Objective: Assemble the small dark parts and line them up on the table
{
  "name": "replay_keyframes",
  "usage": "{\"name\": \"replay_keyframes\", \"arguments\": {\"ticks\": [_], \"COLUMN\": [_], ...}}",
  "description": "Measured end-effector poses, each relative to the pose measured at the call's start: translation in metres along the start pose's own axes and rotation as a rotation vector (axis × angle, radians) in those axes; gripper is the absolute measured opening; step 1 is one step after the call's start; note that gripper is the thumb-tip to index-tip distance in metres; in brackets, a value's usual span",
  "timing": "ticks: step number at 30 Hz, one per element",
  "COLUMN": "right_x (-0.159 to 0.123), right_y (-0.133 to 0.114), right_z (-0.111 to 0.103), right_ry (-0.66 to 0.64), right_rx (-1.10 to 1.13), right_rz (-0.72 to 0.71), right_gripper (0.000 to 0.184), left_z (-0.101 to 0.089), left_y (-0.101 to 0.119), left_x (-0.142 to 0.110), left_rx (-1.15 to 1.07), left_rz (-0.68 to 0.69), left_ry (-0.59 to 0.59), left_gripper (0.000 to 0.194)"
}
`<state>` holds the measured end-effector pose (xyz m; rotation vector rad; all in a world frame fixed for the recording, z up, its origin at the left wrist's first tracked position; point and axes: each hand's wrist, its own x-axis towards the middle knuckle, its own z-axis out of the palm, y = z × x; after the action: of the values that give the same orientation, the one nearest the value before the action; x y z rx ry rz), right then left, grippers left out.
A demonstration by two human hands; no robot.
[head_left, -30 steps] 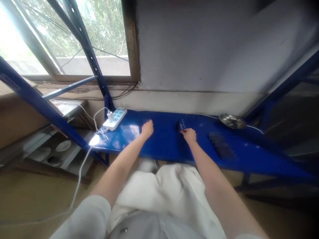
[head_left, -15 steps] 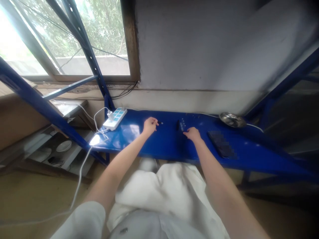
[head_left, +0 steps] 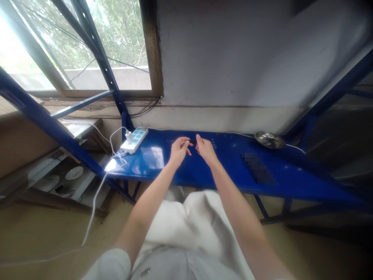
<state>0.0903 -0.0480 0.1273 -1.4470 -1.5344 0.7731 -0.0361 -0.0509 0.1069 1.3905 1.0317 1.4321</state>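
Note:
My left hand (head_left: 178, 151) is raised over the blue table, with thumb and fingers pinched on a thin dark stick-like piece (head_left: 192, 141). Close on its right, my right hand (head_left: 205, 149) has its fingers curled and its thumb up, closed at the other end of that dark piece. The piece spans the small gap between both hands; its kind is too small to make out. Just behind my right hand, several small clear bits (head_left: 214, 144) lie on the tabletop, partly covered by the hand.
On the blue table (head_left: 221, 175) a white power strip (head_left: 135, 140) with a plugged-in charger stands at left. A blurred dark flat object (head_left: 258, 169) lies at right, and a shiny metal bowl (head_left: 269, 140) sits behind it. Blue metal posts (head_left: 107, 70) frame both sides.
My right hand has left the tabletop near the clear bits and moved left, up to my left hand. The dark object that stood beside those bits no longer shows there.

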Motion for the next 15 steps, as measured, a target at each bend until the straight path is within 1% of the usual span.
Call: {"name": "replay_keyframes", "arguments": {"ticks": [4, 7, 11, 13, 15], "right_x": [-0.004, -0.01, -0.014, -0.014, -0.014], "right_y": [-0.008, -0.017, -0.027, -0.029, -0.031], "right_z": [0.006, 0.007, 0.007, 0.006, 0.005], "right_ry": [0.072, 0.112, 0.137, 0.138, 0.143], "right_rx": [-0.007, -0.043, -0.055, -0.052, -0.047], "right_rz": [-0.025, -0.063, -0.121, -0.144, -0.162], "right_gripper": [0.057, 0.055, 0.054, 0.054, 0.054], "left_z": [-0.003, -0.005, -0.007, -0.007, -0.007], "left_y": [0.006, 0.012, 0.02, 0.024, 0.029], "left_x": [0.0, 0.001, -0.001, -0.002, -0.001], "left_rx": [0.06, 0.167, 0.324, 0.34, 0.299], "left_rz": [0.032, 0.082, 0.165, 0.18, 0.153], "left_ry": [-0.001, 0.0, 0.052, 0.08, 0.078], "left_gripper": [0.021, 0.021, 0.029, 0.034, 0.039]}}
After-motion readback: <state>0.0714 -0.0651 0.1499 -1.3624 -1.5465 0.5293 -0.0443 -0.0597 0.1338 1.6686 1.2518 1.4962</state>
